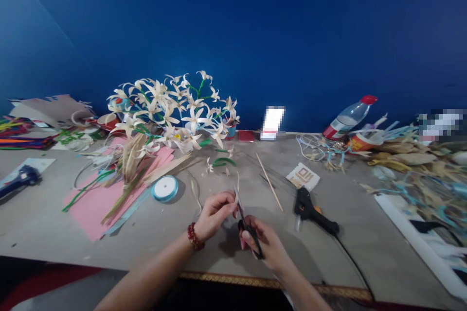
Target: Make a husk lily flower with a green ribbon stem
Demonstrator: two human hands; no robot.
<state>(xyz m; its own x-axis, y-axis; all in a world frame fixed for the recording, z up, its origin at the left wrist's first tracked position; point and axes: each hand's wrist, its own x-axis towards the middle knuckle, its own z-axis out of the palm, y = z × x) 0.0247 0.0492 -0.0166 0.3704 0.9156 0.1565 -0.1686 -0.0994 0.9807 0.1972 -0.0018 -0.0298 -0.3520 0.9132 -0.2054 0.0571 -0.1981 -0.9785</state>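
Note:
My right hand grips black-handled scissors, their blades pointing up and away. Beside the blades, my left hand, with a red bead bracelet at the wrist, pinches a thin pale strip whose tip rises past the fingers. It looks like dried husk, though most of it is hidden. The blades pass close by the left fingertips; whether they touch the strip I cannot tell. Beyond the hands lie green curved pieces and a small white flower.
White flowers on green stems fill the back left. A ribbon spool and dried husks over pink paper lie left. At right are a wooden stick, a corded black glue gun, a plastic bottle and a power strip.

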